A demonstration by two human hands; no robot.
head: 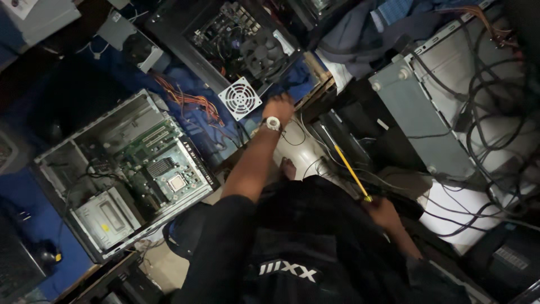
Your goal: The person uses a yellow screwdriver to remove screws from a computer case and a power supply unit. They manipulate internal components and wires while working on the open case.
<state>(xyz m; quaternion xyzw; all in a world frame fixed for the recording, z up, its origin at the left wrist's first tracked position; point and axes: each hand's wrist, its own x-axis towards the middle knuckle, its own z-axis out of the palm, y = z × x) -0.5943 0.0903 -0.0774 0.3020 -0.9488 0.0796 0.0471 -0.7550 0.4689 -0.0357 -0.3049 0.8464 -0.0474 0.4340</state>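
Observation:
My left hand (279,107), with a white watch on the wrist, reaches forward to the edge of a wooden table (318,79). It lies next to a white square fan (240,98). I see only its back, so I cannot tell whether it holds anything. My right hand (382,211) is low by my side, shut on a screwdriver (349,168) with a long yellow shaft pointing up and to the left. My black shirt (304,247) fills the lower middle, and a bare foot (288,168) shows on the floor below it.
An open computer case (121,169) with a green board lies at the left on a blue cloth. A second open case (236,39) with a black fan is at the top. A grey case (427,112) with many black cables stands at the right. A mouse (48,253) is at the lower left.

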